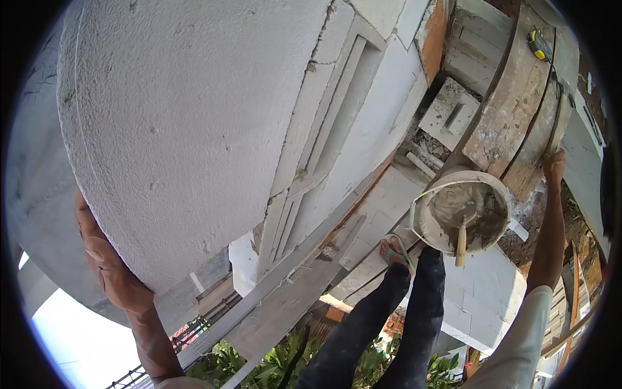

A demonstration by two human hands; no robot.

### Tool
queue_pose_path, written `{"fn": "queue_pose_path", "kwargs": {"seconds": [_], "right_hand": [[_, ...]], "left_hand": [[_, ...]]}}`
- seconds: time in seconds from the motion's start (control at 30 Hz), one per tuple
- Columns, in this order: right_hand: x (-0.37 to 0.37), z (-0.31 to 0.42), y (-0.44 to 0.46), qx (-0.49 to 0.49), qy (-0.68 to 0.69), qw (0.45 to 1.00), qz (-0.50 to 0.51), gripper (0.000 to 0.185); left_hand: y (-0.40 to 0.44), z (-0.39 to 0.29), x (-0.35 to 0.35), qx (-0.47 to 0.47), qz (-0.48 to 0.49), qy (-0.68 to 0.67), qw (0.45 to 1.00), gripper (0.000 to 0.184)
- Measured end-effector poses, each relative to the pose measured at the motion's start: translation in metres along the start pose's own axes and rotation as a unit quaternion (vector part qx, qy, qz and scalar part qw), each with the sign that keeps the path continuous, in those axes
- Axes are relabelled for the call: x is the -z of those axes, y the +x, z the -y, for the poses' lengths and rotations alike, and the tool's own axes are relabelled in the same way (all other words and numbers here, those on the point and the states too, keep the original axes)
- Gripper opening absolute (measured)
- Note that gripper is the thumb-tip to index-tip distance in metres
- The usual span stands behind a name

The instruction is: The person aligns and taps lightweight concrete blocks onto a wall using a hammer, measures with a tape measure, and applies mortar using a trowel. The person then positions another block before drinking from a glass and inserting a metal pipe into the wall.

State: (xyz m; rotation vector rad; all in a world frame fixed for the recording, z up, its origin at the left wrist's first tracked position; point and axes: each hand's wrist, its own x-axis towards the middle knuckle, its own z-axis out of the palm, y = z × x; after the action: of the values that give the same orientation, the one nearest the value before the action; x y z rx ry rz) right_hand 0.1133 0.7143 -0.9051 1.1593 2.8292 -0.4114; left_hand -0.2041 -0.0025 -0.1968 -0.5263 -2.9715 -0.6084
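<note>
My left hand (116,275) is on the lower left edge of a large rough white block (188,136), its fingers pressed along the side and partly hidden. Down at the right, my right hand (553,166) is closed round a long pale handle (561,120) lying over wooden planks (502,113). A dark part shows near the handle's far end; I cannot make out the kind of tool. Left of that hand stands a pale bucket (424,223) of grey mortar (483,202). A trowel with a wooden handle (461,245) rests in the mortar.
A yellow and black tape measure (538,45) lies at the planks' far end. My sandalled foot (396,251) stands near the bucket. White blockwork (382,110) with recessed slots runs alongside. A long board (278,308) and green plants (259,366) are below.
</note>
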Motion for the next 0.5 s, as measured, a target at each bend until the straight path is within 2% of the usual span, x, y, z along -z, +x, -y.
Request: {"fn": "queue_pose_path", "kwargs": {"seconds": [0.03,0.1,0.17,0.2,0.23,0.3,0.33,0.4,0.43,0.5], "right_hand": [[-0.009,-0.023,0.012,0.015,0.014,1.000,0.005,0.052],[-0.026,-0.039,0.038,-0.058,-0.044,0.996,0.047,0.044],[-0.049,-0.052,0.066,-0.150,-0.025,0.983,0.101,0.044],[-0.030,-0.044,0.058,-0.119,0.247,0.954,0.125,0.044],[-0.014,-0.042,0.052,-0.114,0.502,0.841,0.166,0.043],[0.064,0.034,0.050,-0.276,0.377,0.862,0.197,0.037],[0.112,0.085,0.046,-0.353,0.320,0.852,0.218,0.035],[0.132,0.112,0.040,-0.351,0.411,0.817,0.202,0.035],[0.142,0.120,0.033,-0.349,0.496,0.772,0.187,0.036],[0.165,0.119,-0.006,-0.321,0.553,0.737,0.220,0.038]], "left_hand": [[0.001,-0.003,0.002,-0.015,0.028,0.055,0.998,0.083],[0.005,-0.011,0.002,-0.022,0.043,0.127,0.991,0.077],[0.012,-0.018,-0.013,-0.028,0.072,-0.001,0.997,0.076],[0.014,-0.017,-0.013,-0.022,0.060,0.018,0.998,0.076],[0.015,-0.016,-0.014,-0.027,0.059,-0.018,0.998,0.077],[0.011,-0.015,-0.016,-0.017,0.049,-0.075,0.996,0.080],[0.009,-0.015,-0.018,0.000,0.039,-0.093,0.995,0.081],[0.014,-0.008,-0.014,-0.007,0.041,-0.089,0.995,0.078],[0.013,-0.009,-0.013,0.004,0.038,-0.078,0.996,0.080],[0.015,-0.025,-0.011,0.031,0.045,-0.064,0.996,0.080]]}}
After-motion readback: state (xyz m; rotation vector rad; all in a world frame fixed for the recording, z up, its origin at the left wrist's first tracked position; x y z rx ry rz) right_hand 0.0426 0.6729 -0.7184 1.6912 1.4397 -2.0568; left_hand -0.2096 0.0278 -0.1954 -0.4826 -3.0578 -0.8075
